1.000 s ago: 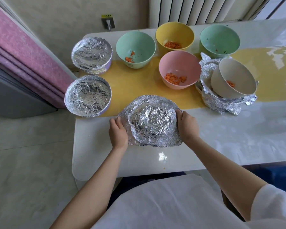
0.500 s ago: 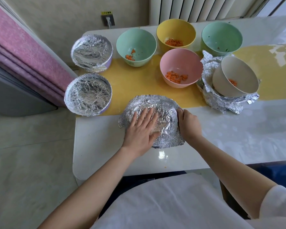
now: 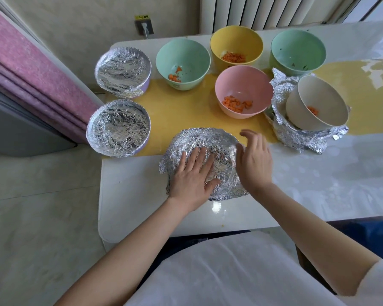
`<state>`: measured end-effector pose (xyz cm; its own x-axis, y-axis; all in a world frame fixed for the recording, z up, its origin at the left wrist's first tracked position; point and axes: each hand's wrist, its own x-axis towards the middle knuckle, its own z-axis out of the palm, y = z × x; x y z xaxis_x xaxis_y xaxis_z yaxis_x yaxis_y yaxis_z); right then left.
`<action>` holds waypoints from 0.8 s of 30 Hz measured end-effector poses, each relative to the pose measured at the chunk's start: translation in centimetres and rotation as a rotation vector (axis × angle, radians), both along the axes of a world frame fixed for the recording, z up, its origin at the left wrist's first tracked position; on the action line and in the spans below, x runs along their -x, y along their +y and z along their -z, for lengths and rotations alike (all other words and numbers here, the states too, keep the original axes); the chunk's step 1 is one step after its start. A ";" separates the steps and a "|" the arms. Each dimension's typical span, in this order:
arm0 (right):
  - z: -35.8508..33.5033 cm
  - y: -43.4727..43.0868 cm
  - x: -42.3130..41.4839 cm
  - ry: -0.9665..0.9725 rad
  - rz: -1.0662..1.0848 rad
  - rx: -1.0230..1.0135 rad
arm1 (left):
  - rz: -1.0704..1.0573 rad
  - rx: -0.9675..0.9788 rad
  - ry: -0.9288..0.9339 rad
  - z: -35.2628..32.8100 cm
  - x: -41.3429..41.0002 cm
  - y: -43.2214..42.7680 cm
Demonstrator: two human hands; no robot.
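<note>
1. foil comes first: the crumpled silver aluminium foil sheet [image 3: 208, 140] is draped over a round dish whose own colour is hidden. it sits on the white glossy table [image 3: 142, 195], just nearer the person than the pink round plastic bowl [image 3: 241, 80].
2. a second ago both hands pinched the sheet's side edges. now the left hand [image 3: 192, 175] lies flat on the middle of the foil, fingers straight and spread. it presses the foil down and grips nothing.
3. the right hand [image 3: 253, 160] has let go of the foil edge below the pink bowl. it hovers there with fingers loose and apart, holding nothing. i cannot tell whether its heel brushes the foil.
4. this looks like a shift from crimping the rim to smoothing the cover flat. a ragged flap on the side away from the pink bowl suggests the rim needs more tucking.
5. the pink bowl holds a small heap of diced orange carrot [image 3: 236, 104].
6. left of the pink bowl, a mint-green round bowl [image 3: 181, 51] holds a few carrot bits. behind the pink bowl, a yellow round bowl [image 3: 234, 38] holds more. a second mint-green bowl [image 3: 296, 45], behind and to the right, shows only dark specks.
7. right of the pink bowl, a beige round bowl [image 3: 318, 100] leans tilted in a loose nest of crumpled foil [image 3: 301, 140], with a few carrot bits inside.
8. far left of the pink bowl stand two foil-covered round bowls [image 3: 118, 127], one behind the other, already sealed. their contents are hidden.
</note>
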<state>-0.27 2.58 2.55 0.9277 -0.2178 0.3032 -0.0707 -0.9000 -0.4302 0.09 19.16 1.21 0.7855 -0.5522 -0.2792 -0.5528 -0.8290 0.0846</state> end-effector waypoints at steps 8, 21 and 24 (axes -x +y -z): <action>1.7 2.6 -2.0 0.252 -0.469 0.220 | -0.261 0.284 -0.156 -0.8 -2.1 1.1; 2.5 1.2 -2.9 0.276 -0.336 0.025 | -0.170 0.252 0.002 0.7 -5.2 2.0; 2.8 0.8 -3.5 0.247 -0.302 -0.057 | -0.211 0.329 0.020 0.8 -5.8 1.8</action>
<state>3.20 3.38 -0.22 0.9961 0.0661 0.0584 0.0862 -0.8710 -0.4836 5.93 20.92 0.37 0.8876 -0.4417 -0.1307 -0.3684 -0.8511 0.3742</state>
